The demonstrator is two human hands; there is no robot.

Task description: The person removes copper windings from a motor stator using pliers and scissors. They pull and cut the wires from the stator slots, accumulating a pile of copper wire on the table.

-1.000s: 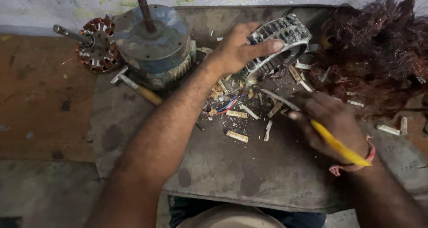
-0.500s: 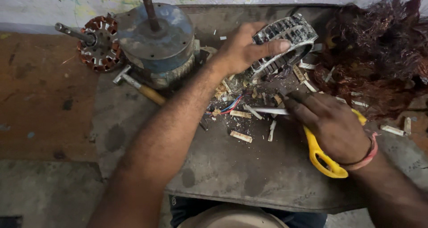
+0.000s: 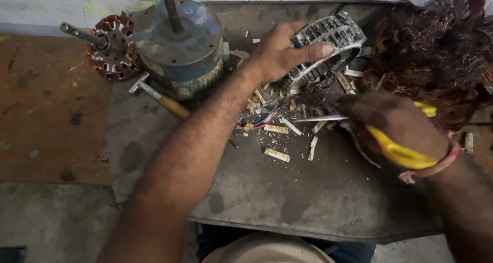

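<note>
1. Since the earlier frames the right hand has swung its yellow-handled pliers round: a second ago the handles trailed out to the right, and now the metal tips point left across the bench, while the left hand has stayed on the stator.
2. Nearest the person, the grey metal work plate lies bare along its front edge, with the person's lap just below it.
3. Further in, the right hand is closed around the pliers' yellow handles; the hand is blurred, so the single fingers cannot be told apart. The thin tips reach toward the scraps in the middle of the plate.
4. Those scraps are short pale slips, lying loose beside a few red and blue wires.
5. Just beyond, the left hand grips the stator core, thumb laid along its slotted outer face and fingers curled behind it. The core stands tilted on edge at the back of the plate.
6. To the right of the core a large tangle of copper wire is heaped.
7. At the far left stands a blue-grey motor housing with its shaft upright, a hammer against its base, and a copper-wound rotor beside it.
</note>
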